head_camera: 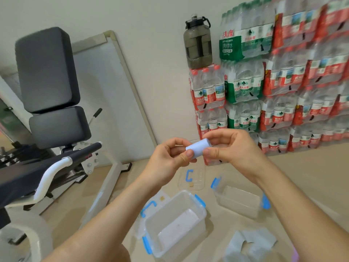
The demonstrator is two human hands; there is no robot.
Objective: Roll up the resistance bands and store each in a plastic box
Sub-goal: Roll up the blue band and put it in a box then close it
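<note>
A light blue resistance band (198,147), rolled into a tight cylinder, is held up in front of me. My left hand (170,157) pinches its left end and my right hand (230,148) grips its right end. Below on the floor stands an open clear plastic box (198,201) with blue clips, a pale rolled band (179,226) lying inside it. A second open clear box (239,202) sits to its right. A grey band (251,242) lies unrolled and crumpled on the floor at the lower right.
Two clear lids with blue clips lie on the floor, one (192,178) behind the boxes, one (151,207) under the near box. A grey padded gym bench (51,103) fills the left. Stacked packs of water bottles (273,91) line the right wall.
</note>
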